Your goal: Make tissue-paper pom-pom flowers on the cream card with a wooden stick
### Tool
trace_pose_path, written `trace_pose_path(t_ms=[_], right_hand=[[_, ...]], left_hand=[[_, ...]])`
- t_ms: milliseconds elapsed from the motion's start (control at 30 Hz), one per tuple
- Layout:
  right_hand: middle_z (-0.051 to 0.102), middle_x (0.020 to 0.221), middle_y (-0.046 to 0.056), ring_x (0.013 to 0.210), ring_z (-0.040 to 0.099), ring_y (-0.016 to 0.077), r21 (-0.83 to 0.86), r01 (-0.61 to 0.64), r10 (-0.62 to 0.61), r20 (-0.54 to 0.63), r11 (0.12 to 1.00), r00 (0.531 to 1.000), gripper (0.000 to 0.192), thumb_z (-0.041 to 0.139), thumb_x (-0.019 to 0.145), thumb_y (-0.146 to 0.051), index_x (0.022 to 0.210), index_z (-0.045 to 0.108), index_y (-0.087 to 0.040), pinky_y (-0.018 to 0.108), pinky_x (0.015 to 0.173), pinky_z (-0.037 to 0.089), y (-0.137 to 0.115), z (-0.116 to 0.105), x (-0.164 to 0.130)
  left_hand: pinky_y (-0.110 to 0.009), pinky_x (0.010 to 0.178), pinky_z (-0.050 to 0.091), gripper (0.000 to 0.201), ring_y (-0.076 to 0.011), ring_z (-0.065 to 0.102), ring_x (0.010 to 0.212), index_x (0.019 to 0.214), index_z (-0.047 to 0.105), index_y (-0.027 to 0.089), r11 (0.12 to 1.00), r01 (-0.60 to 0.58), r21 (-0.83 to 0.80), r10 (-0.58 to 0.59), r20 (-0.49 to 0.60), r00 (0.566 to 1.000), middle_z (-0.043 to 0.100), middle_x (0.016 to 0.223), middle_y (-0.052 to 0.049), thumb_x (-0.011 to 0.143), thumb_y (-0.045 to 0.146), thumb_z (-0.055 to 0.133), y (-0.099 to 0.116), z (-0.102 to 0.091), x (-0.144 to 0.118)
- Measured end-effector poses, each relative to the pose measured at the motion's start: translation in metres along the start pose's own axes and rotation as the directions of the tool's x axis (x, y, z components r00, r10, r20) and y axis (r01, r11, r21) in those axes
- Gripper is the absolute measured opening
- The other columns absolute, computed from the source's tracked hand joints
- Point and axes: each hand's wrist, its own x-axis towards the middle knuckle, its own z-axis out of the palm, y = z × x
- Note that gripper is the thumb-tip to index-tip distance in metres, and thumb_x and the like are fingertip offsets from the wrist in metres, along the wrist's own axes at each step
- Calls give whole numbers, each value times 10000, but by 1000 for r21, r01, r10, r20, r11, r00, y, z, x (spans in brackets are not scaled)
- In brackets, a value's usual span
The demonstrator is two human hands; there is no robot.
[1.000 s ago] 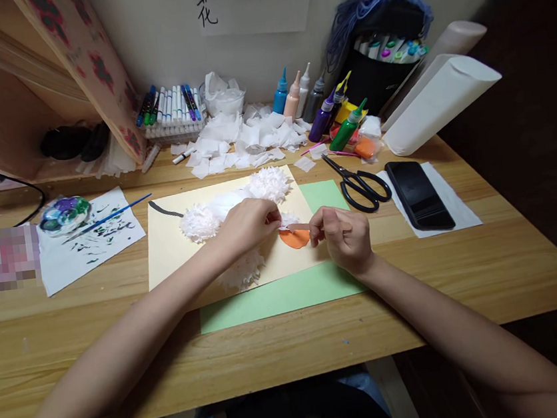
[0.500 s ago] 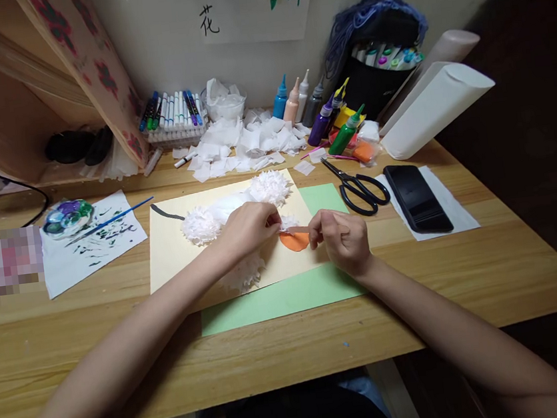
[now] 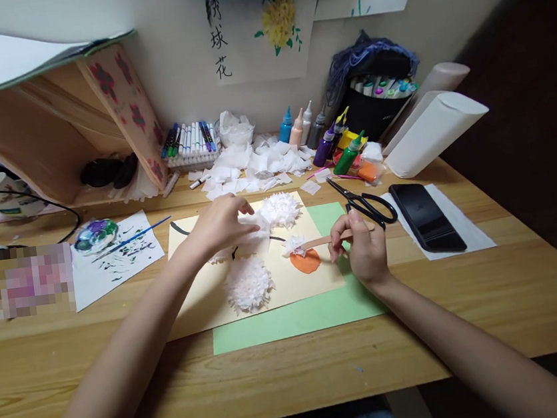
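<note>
Fingers (image 3: 338,241) of the right hand (image 3: 364,253) pinch a thin wooden stick (image 3: 335,237), its tip resting on a small tissue tuft (image 3: 294,245) just above the orange disc (image 3: 305,261); those of the left hand (image 3: 220,224) close on a white tissue flower (image 3: 256,233) lifted slightly off the sheet. Largest to smallest: the table (image 3: 471,308) carries a green sheet (image 3: 315,309) and, overlapping it, the cream sheet (image 3: 203,305), which lies at the middle, nearer the back edge than the front. On the cream sheet sit two further flowers, one toward the back (image 3: 280,209) and one toward the front (image 3: 248,283).

Risks, as judged: the stick may drag or flatten the tuft if pressed sideways; any adhesive on its tip could smear onto the cream sheet. The pinched flower may tear or lose its shape, tissue being weak. Scissors (image 3: 366,204) lie open-handled just beside the right hand, and a sweep of the wrist could knock them.
</note>
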Motion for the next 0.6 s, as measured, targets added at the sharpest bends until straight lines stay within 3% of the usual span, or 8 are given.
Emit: trace_pose_path(t_ms=[167, 300, 433, 600], right_hand=[[470, 343, -21, 297, 462, 89, 55, -70, 72, -28, 996, 997, 512, 406, 901, -494, 515, 507, -173, 195, 313, 272, -1, -3, 6], [447, 357, -29, 281, 443, 83, 111, -46, 54, -71, 993, 996, 508, 401, 904, -465, 502, 503, -172, 197, 296, 251, -2, -6, 9], [432, 363, -32, 279, 444, 83, 109, 32, -21, -103, 994, 994, 525, 383, 915, -453, 489, 504, -171, 207, 300, 265, -5, -8, 9], [433, 380, -29, 285, 444, 84, 102, 78, -65, -127, 992, 990, 524, 390, 914, -445, 484, 513, -174, 225, 315, 277, -7, -8, 8]], left_hand=[[-355, 834, 425, 316, -253, 552, 985, 1046, 624, 169, 999, -44, -16, 43, -24, 999, 605, 1052, -99, 769, 320, 640, -1, 15, 3], [-351, 856, 425, 197, -237, 553, 978, 977, 671, 207, 989, -123, -81, 115, -95, 989, 602, 1022, -77, 800, 259, 603, -2, 23, 8], [-325, 821, 428, 119, -215, 564, 929, 850, 686, 185, 982, -150, -112, 130, -174, 976, 620, 940, -70, 817, 237, 584, -2, 23, 11], [-295, 792, 433, 169, -172, 581, 870, 852, 666, 174, 961, -155, -228, 74, -329, 942, 655, 914, -51, 851, 300, 553, 2, 14, 11]])
